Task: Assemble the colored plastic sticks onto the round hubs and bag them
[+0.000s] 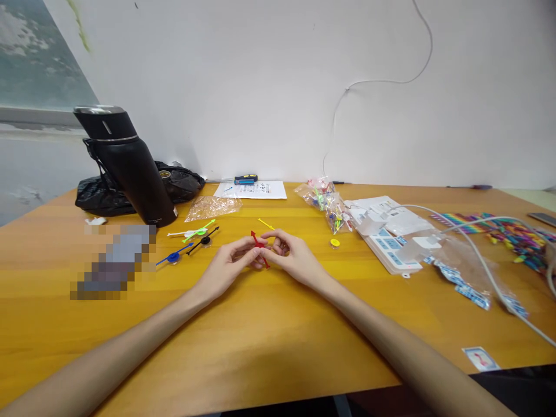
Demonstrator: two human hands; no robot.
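Note:
Both of my hands meet over the middle of the table around a red arrow spinner (259, 244). My left hand (232, 260) pinches it from the left, and my right hand (295, 258) pinches it from the right, thumbs close together. The arrow's head points away from me; its centre is partly covered by my fingers. Just beyond lies a yellow arrow (266, 224), and a yellow disc (334, 243) rests to the right. Left of my hands lie a blue arrow spinner (174, 257), a black one (205, 240), a green arrow (200, 231) and a white arrow (180, 234).
A black bottle (125, 168) stands at the left before a black bag (185, 182). Clear bags of small parts (325, 202) lie at the back. A white power strip (391, 252) with cables, colourful pieces (516, 237) and a small card (480, 359) occupy the right.

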